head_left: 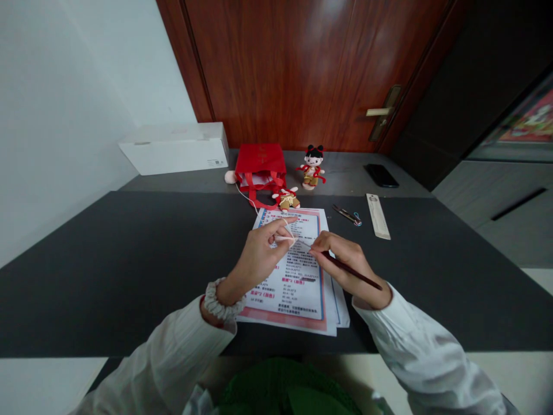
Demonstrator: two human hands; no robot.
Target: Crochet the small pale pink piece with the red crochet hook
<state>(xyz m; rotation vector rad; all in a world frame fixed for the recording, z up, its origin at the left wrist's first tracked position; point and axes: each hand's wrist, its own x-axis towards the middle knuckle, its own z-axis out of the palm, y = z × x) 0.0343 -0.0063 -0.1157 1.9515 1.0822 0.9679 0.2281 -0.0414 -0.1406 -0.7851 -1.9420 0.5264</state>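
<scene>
My left hand (259, 251) pinches pale yarn (285, 238) between thumb and fingers, its index finger stretched out with the strand over it. My right hand (345, 259) is closed around the dark handle of a crochet hook (355, 271). The hook's thin metal tip reaches the yarn at my left fingertips; any stitches there are too small to make out. Both hands are above printed sheets (280, 316) with pink and blue borders. A pale yarn ball (230, 177) lies beyond them, its strand trailing toward the sheets.
At the back stand a red bag (261, 158), a white box (177, 155) and a crocheted doll (312, 168). A headless-looking doll body (288, 199) lies by the bag handles. To the right are small scissors (345, 214), a narrow white packet (378, 216) and a black phone (382, 176).
</scene>
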